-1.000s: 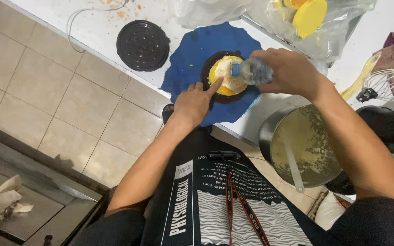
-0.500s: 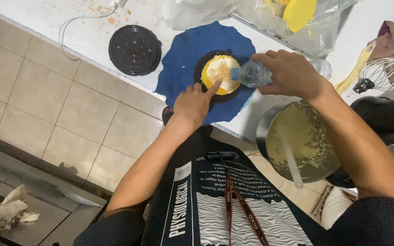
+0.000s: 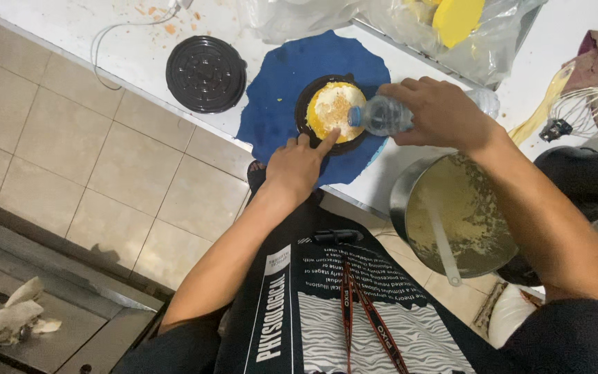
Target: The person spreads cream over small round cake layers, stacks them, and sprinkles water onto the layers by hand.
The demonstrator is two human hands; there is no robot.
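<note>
- Right hand [image 3: 441, 114] wraps its fingers around a clear plastic bottle [image 3: 389, 116].
- Bottle long axis lies roughly level, running 3 o'clock to 9 o'clock; its mouth points toward 9 o'clock, over the rim of the round black dish [image 3: 332, 114].
- Dish holds yellow batter and sits on a blue mat [image 3: 282, 90] on the white counter [image 3: 126, 48].
- Left hand [image 3: 299, 163], at 6 o'clock of the dish, has fingers loosely curled; its index fingertip touches the dish rim.
- Steel bowl [image 3: 451, 221] of batter sits at 5 o'clock of the dish.
</note>
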